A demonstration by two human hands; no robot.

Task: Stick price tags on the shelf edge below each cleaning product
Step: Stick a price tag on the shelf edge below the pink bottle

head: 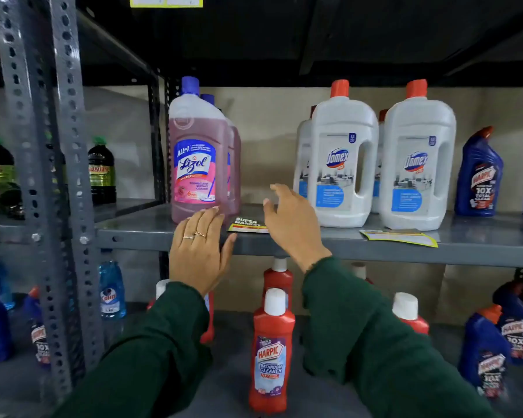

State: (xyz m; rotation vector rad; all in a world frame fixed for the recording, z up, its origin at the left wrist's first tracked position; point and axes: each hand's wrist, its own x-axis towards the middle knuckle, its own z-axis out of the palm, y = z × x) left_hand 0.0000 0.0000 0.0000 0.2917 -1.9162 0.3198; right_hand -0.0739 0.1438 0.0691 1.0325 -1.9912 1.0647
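A: Nearest the camera, two dark green sleeves [169, 351] rise from the bottom edge toward the grey shelf [284, 245]. Between the forearms a red Harpic bottle [271, 348] stands upright on the lower shelf.

B: Left hand pose?

A: Left hand [198, 248] is raised, back to the camera, fingers straight and close together, thumb splayed right. It holds nothing. Two rings on the fingers. Its fingertips overlap the base of the Lizol bottle [197, 158]; contact cannot be confirmed from this view.

B: Right hand?

A: Right hand [290, 223] is lifted above the shelf's front edge, wrist bent, fingers spread and loosely curled, wide apart, empty. It hovers just right of the tag [246, 224].

B: Tag position?

A: The tag lies flat on the shelf top at the front lip, between the two hands, right of the Lizol base. It is yellow-edged with a black "SUPER MARKET" header; its right end is hidden by the right hand. A second tag [400, 236] lies flat near the front edge in front of the Domex bottles [375, 158].

B: Farther back?

A: Lizol, pink with a blue cap, upright, another behind it. Domex, white with red caps, upright, well right of the Lizol. A blue Harpic [479, 173] stands at far right.
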